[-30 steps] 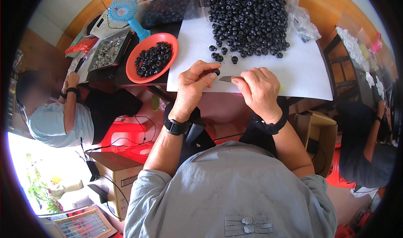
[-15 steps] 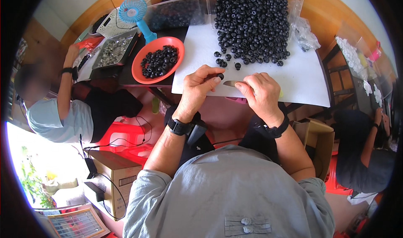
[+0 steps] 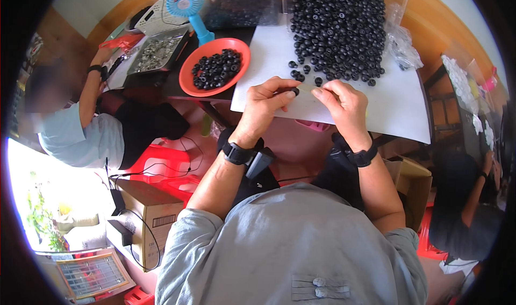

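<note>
Left hand (image 3: 266, 103): fingers curled, thumb and forefinger pinched on a small black ring-shaped part (image 3: 295, 91) at the fingertips; black wristwatch (image 3: 237, 154) on the wrist.

Right hand (image 3: 344, 109): fingers bent and drawn together, fingertips pressed on a thin pale strip (image 3: 307, 89) that runs toward the left hand; whether the strip touches the black part cannot be told. Black wristwatch (image 3: 362, 157) on this wrist too.

Under both hands: white sheet (image 3: 398, 109) spread on the bench (image 3: 424, 23).

Just beyond the fingertips: a few loose black parts (image 3: 301, 75) on the sheet.

Farther beyond the hands: large heap of black ring-shaped parts (image 3: 338, 28), partly in clear plastic bag (image 3: 400, 52).

Beyond and left of the left hand: orange bowl (image 3: 189, 71) with black parts in it, just beside the sheet's edge.

Farther left of the bowl: metal tray (image 3: 156, 52) of small silvery pieces; blue handheld fan (image 3: 188, 4) upright behind the bowl.

Well left of the left hand: another person (image 3: 80, 127) in a pale shirt, one hand near the tray.

Below the left forearm: cardboard box (image 3: 148, 213) on the floor.
</note>
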